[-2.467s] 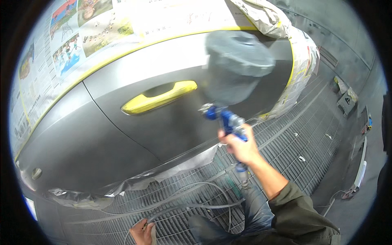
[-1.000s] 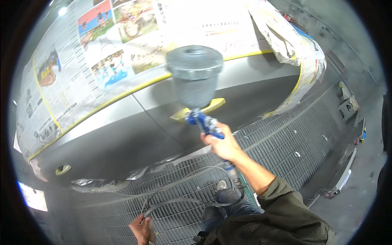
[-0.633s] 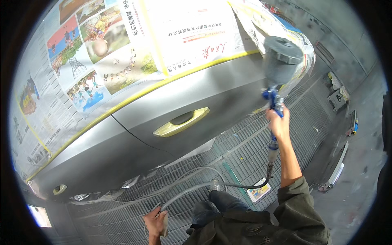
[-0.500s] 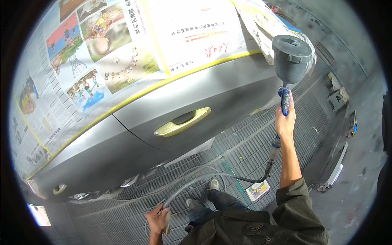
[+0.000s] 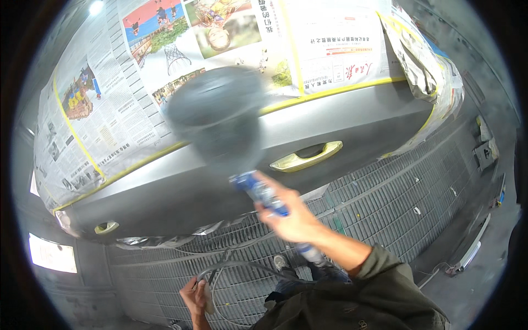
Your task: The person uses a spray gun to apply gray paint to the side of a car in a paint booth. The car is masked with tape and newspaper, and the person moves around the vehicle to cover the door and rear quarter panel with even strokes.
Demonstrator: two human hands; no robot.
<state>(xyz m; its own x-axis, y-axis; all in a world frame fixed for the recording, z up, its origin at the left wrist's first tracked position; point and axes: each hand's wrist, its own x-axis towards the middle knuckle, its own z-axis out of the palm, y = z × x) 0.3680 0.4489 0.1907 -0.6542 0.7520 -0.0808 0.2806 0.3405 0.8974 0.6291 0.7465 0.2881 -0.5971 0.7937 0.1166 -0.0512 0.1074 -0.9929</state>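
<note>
My right hand (image 5: 289, 214) is closed round the handle of a blue spray gun (image 5: 257, 192), whose large grey paint cup (image 5: 225, 124) is smeared by motion. The gun is held up in front of the silver-grey car side (image 5: 352, 126), near the yellow-masked door handle (image 5: 308, 157). What leaves the nozzle cannot be seen. Low on the left, my left hand (image 5: 193, 297) grips the grey air hose (image 5: 236, 265). A pale piece, perhaps cloth or paper, shows beside its fingers.
Newspaper (image 5: 341, 49) held by yellow tape (image 5: 330, 91) covers the car's upper part. A second handle (image 5: 106, 227) sits at the far left. Floor grating (image 5: 396, 203) lies below, with small scraps on it. A long white strip (image 5: 470, 250) lies at the right.
My right hand has swept the spray gun leftward along the car, from the right end to left of the near handle. The view has shifted; my left hand still holds the hose.
</note>
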